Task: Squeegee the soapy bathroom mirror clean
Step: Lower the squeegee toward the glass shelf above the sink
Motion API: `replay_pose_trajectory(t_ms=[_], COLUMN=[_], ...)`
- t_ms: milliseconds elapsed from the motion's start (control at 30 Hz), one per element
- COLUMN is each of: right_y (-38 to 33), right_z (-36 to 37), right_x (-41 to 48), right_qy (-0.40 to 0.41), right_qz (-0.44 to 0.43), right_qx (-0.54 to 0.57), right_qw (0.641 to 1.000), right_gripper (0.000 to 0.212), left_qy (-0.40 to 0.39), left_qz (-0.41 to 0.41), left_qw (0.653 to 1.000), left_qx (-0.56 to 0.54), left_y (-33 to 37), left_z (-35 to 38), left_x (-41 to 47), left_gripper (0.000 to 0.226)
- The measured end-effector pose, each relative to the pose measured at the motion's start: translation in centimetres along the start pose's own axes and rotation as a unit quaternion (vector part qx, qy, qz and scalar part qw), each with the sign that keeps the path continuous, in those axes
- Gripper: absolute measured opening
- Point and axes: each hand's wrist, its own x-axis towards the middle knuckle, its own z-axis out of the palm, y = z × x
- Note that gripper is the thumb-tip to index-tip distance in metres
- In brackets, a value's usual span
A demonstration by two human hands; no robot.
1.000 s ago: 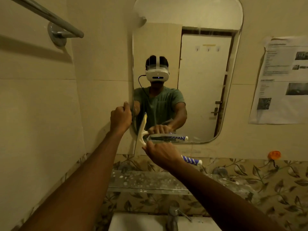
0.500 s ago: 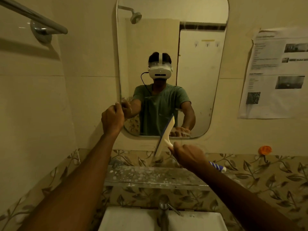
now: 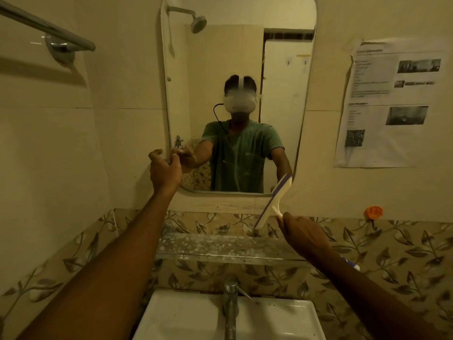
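Observation:
A tall rounded mirror [image 3: 220,57] hangs on the tiled wall and reflects a person in a green shirt. My left hand [image 3: 164,169] grips the mirror's lower left edge. My right hand [image 3: 302,233] holds the handle of a cream squeegee [image 3: 275,201] with a dark rubber blade. The blade stands tilted, its top just over the mirror's lower right corner, its lower end above the shelf. Whether the blade touches the glass, I cannot tell.
A spotted glass shelf [image 3: 220,246] runs under the mirror. Below it are a chrome tap [image 3: 230,307] and a white basin [image 3: 186,317]. A towel rail [image 3: 49,28] is at the upper left, a paper notice [image 3: 389,104] and an orange hook [image 3: 373,212] on the right wall.
My right hand has carried the squeegee from the mirror's lower left across to its lower right corner. My left hand stays on the mirror's left edge.

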Motion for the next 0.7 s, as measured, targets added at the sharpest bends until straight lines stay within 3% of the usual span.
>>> replay_pose_trajectory(t_ms=[100, 167, 267, 367, 467, 700], right_y=[0.8, 0.9, 1.2, 1.4, 1.0, 1.9], right_z=[-0.4, -0.3, -0.1, 0.0, 0.3, 0.0], right_x=[-1.4, -1.8, -2.9, -4.9, -7.4, -15.3], right_qy=[0.016, 0.036, 0.085, 0.139, 0.121, 0.096], right_qz=[0.030, 0.048, 0.090, 0.148, 0.226, 0.301], right_qx=[0.011, 0.036, 0.127, 0.258, 0.367, 0.452], right_qw=[0.999, 0.998, 0.984, 0.945, 0.894, 0.834], right_gripper=[0.033, 0.038, 0.045, 0.045, 0.042, 0.037], left_qy=[0.027, 0.031, -0.020, -0.103, -0.160, -0.232], left_qz=[-0.015, 0.020, 0.065, 0.121, 0.205, 0.268], left_qw=[1.000, 0.999, 0.993, 0.976, 0.953, 0.917], left_qx=[-0.004, 0.035, 0.101, 0.150, 0.155, 0.184], left_y=[-0.1, -0.4, -0.4, -0.8, -1.5, -4.3], left_z=[0.4, 1.1, 2.2, 3.0, 3.3, 2.6], left_x=[-2.2, -4.6, -9.5, -14.2, -18.1, -26.8], left_gripper=[0.051, 0.050, 0.048, 0.047, 0.041, 0.043])
